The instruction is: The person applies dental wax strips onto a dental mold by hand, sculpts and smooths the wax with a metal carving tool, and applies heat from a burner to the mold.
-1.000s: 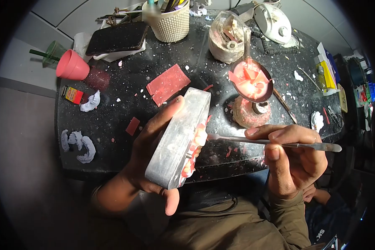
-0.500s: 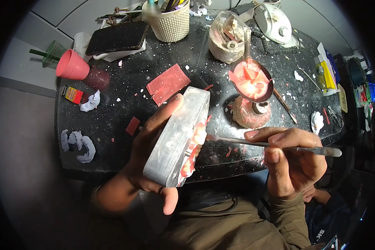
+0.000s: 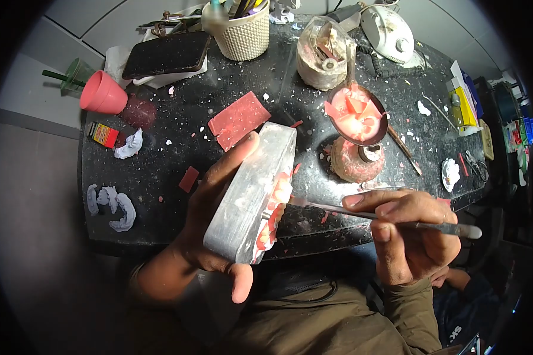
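Your left hand grasps a thick grey metal block in front of the black speckled table; yellowish-white teeth set in red and pink material line its right side; your right hand grips a slim double-ended metal tool between thumb and fingers, its tip beside the teeth, though you cannot tell whether they touch.

Beyond the tool, a dark round ladle of pink wax covers part of a rounded, pink-stained burner; a flat pink sheet lies just past the block; a pink cup, a small red-and-yellow box and white curved plaster pieces sit to the left; a cream woven basket stands at the back.

The block hides much of your left palm; the basket's top is cut off; another person's hand shows partly at lower right, near dark clothing lettered "SK"; the box's print is too small to read.
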Tool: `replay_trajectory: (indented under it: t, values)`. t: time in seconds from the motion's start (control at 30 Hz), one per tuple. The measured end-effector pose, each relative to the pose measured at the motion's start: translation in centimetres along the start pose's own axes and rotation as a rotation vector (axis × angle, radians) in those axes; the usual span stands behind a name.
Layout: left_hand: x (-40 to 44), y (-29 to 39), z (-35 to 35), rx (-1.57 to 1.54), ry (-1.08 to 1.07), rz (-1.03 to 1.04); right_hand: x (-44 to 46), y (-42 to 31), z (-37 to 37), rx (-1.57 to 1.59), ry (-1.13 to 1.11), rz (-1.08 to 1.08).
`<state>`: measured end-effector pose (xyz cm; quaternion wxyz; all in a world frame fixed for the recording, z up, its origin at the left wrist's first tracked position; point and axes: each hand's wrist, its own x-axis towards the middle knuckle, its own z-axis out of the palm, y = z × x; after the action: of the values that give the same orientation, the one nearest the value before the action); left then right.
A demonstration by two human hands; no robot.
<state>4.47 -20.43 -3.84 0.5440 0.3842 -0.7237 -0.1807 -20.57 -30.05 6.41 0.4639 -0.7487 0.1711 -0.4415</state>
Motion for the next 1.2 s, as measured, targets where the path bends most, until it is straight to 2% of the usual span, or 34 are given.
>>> replay_trajectory:
  t: [0.17,0.27,0.37,0.47,0.57,0.63,0.73,0.87,0.93,1.03,1.1,1.2]
  values:
    - [0.1,0.1,0.2,-0.062,0.013,-0.020,0.1,0.1,0.0,0.007,0.039,-0.064]
    - [0.6,0.6,0.0,-0.035,0.036,-0.011,-0.3,-0.4,0.1,0.023,0.046,0.103]
    - [0.5,0.9,0.1,-0.060,0.031,-0.044,-0.2,0.1,0.1,0.065,0.073,-0.030]
    - [0.7,0.8,0.0,-0.055,0.035,-0.036,-0.2,-0.6,-0.3,-0.016,-0.017,0.111]
    - [0.2,0.2,-0.3,0.008,0.001,-0.008,0.2,0.2,0.2,0.039,0.033,-0.031]
    - [0.4,0.3,-0.3,0.065,-0.029,-0.008,0.1,0.1,0.3,0.028,0.052,-0.019]
    - [1.2,0.8,0.2,-0.029,0.062,0.046,0.0,0.2,0.3,0.022,0.046,-0.035]
    - [0.6,0.9,0.6,-0.106,0.073,-0.041,0.2,0.2,0.2,0.054,0.077,-0.004]
    - [0.7,0.9,0.9,-0.161,0.105,-0.038,-0.5,1.0,-0.8,0.091,0.023,-0.114]
    - [0.7,1.2,0.9,-0.245,0.139,-0.084,-1.3,1.9,-2.4,0.124,0.250,-0.116]
    - [0.9,1.6,0.7,-0.288,0.139,-0.142,-1.3,3.0,-4.7,0.023,0.388,-0.070]
    - [0.5,1.5,0.8,-0.263,0.143,-0.163,-1.7,4.7,-7.3,-0.025,0.420,-0.057]
